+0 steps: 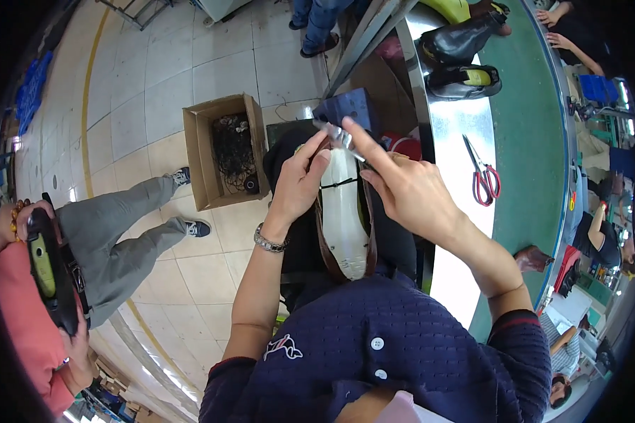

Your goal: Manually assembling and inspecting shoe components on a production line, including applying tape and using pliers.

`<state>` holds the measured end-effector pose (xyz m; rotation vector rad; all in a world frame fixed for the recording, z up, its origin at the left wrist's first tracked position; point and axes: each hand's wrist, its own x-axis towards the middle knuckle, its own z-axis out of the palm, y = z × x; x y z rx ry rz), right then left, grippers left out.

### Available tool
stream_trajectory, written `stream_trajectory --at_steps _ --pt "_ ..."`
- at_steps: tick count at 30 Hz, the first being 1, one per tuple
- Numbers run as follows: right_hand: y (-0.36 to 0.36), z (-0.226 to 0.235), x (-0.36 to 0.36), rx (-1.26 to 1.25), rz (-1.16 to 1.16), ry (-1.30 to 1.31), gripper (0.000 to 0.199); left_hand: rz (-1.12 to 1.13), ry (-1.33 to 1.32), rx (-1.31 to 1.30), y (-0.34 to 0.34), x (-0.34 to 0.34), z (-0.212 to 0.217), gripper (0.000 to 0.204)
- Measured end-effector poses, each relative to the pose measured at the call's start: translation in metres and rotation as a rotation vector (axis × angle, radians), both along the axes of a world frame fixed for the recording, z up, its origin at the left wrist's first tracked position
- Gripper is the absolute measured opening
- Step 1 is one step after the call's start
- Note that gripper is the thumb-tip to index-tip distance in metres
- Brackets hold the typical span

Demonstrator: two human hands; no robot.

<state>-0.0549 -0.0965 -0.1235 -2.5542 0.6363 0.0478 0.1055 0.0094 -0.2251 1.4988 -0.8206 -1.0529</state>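
A brown leather shoe upper (322, 236) lies sole side up in my lap, wrapped around a shoe form. Its long white insole (342, 211) faces me, with a thin black cord across the middle. My left hand (300, 176) is closed on the upper's far left edge, thumb and fingers pinching the leather. Over the far end, my right hand (409, 187) grips a silver metal hand tool (340, 135), index finger stretched along it. The tool's head meets the leather close to my left fingertips; its exact kind is partly hidden by my fingers.
Left of my knees stands a cardboard box (194, 158) with dark tangled scraps. Red-handled scissors (484, 182) and black shoes (462, 83) lie on the bench (522, 155) at right. A blue block (349, 107) sits ahead. Someone at left holds a black shoe (46, 264).
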Motion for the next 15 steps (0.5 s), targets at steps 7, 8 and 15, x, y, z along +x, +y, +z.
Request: stream_trajectory --at_steps 7,8,15 --pt "0.004 -0.007 0.002 0.027 -0.070 0.089 0.073 -0.015 0.069 -0.003 0.005 -0.002 -0.006 0.041" --pt "0.001 0.004 0.003 -0.002 -0.001 0.149 0.072 -0.023 0.066 -0.008 0.005 -0.001 -0.007 0.041" --pt "0.013 -0.018 -0.006 0.079 -0.156 0.047 0.074 0.011 0.154 0.035 0.001 0.002 -0.001 0.038"
